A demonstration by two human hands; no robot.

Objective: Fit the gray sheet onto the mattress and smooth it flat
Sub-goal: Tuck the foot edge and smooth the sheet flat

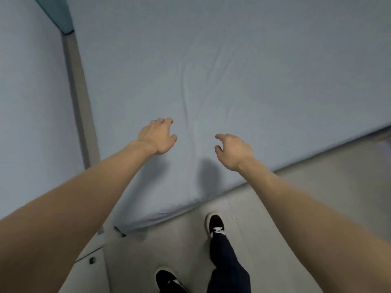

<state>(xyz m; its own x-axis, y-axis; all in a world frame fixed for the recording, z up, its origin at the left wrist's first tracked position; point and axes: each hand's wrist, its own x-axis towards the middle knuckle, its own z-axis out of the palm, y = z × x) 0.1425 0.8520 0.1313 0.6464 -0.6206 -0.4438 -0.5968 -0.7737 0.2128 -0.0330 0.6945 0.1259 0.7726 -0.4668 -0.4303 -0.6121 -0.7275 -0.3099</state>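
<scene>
The gray sheet (243,60) covers the mattress and fills most of the view, wrapped over its near corner. A few long creases run down the sheet between my hands. My left hand (157,137) reaches out over the sheet near the left edge, fingers loosely curled and holding nothing. My right hand (232,150) hangs over the sheet to the right of the creases, fingers loosely bent, also holding nothing. Whether the fingertips touch the fabric is unclear.
A pale wall (27,102) and a gray vertical post (79,102) run along the mattress's left side. Light floor (296,197) lies below the near edge, where my black-and-white shoes (215,225) stand close to the bed.
</scene>
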